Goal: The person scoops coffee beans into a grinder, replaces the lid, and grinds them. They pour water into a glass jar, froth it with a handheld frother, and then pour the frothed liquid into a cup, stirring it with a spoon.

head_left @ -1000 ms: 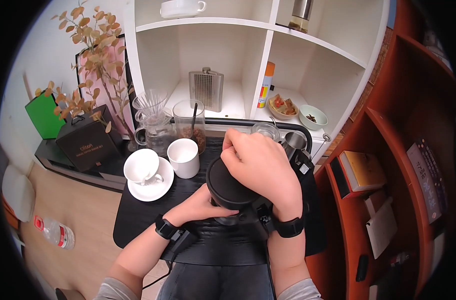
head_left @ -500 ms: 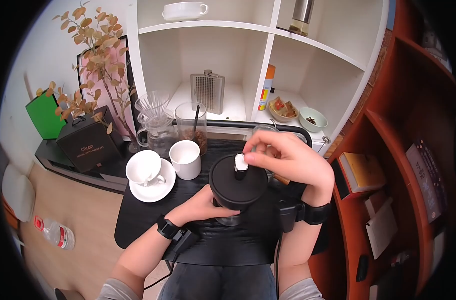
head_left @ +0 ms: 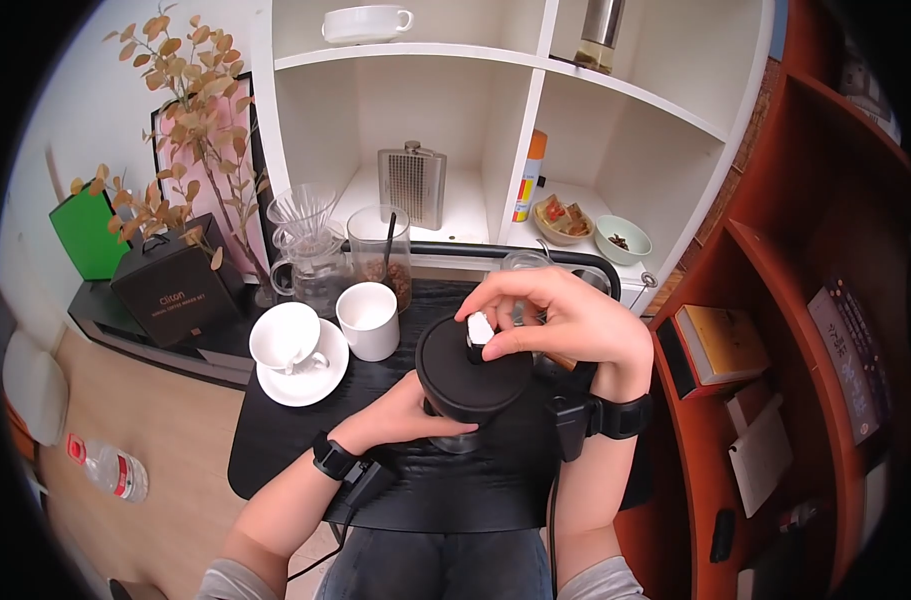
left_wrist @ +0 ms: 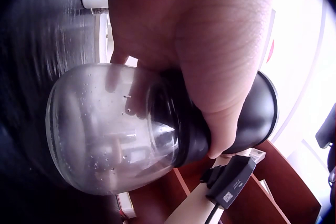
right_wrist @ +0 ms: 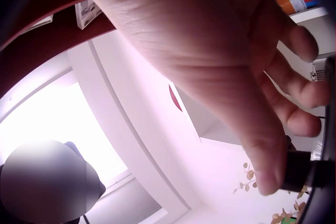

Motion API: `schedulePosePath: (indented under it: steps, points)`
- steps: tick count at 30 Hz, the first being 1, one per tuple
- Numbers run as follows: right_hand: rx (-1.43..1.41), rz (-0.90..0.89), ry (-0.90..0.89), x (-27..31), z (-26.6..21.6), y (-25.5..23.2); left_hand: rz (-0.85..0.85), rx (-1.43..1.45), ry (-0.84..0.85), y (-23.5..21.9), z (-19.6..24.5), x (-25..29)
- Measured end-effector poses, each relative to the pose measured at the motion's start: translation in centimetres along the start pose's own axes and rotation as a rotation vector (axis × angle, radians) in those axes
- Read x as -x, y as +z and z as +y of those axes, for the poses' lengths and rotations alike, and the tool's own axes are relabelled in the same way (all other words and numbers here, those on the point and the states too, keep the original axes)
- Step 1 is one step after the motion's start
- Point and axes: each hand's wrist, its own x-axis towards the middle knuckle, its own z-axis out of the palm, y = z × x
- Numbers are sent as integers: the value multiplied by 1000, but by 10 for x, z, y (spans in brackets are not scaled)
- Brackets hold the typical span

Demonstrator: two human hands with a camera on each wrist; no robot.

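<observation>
What looks like a hand coffee grinder (head_left: 473,375) stands upright on the black table, with a wide black top, a black neck and a clear glass jar (left_wrist: 100,134) below. My left hand (head_left: 400,412) grips it around the neck, thumb on the near side. My right hand (head_left: 575,315) is above the lid, pinching a small knob (head_left: 478,335) at its centre between thumb and forefinger. From the head view the knob looks white on top; its side is black in the right wrist view. The other right fingers are loosely bent, off the knob.
Left of the grinder are a white mug (head_left: 368,322) and a white cup (head_left: 285,338) on a saucer (head_left: 303,385). Behind them stand a glass dripper and server (head_left: 310,255) and a tall glass (head_left: 385,240) with brown contents. White shelving (head_left: 405,50) rises behind the table (head_left: 445,500).
My right hand has drawn back from lying across the lid to pinching the knob, then shifted slightly left and down. The left hand keeps its grip.
</observation>
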Motion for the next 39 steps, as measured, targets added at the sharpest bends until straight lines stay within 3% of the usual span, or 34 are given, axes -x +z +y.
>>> schedulePosePath:
  steps: [1,8,13,26,32,34,39]
  points:
    - [15,-2,-70,-2,3,0,3,9,-9,0,0,0]
    - [75,65,-69,-1,1,3,7,-11,15,0,0,1]
    - [401,173,37,2,-15,8,5,-13,5,0,0,1]
    - [548,264,206,0,-29,25,42,19,-22,3,2,2]
    - [251,201,213,8,-17,4,-58,-53,-46,-4,-2,2]
    - [58,109,55,13,-12,-5,-35,-19,-48,-2,-2,2]
    - [-215,-121,-70,12,8,-11,-39,66,-90,-6,-3,3]
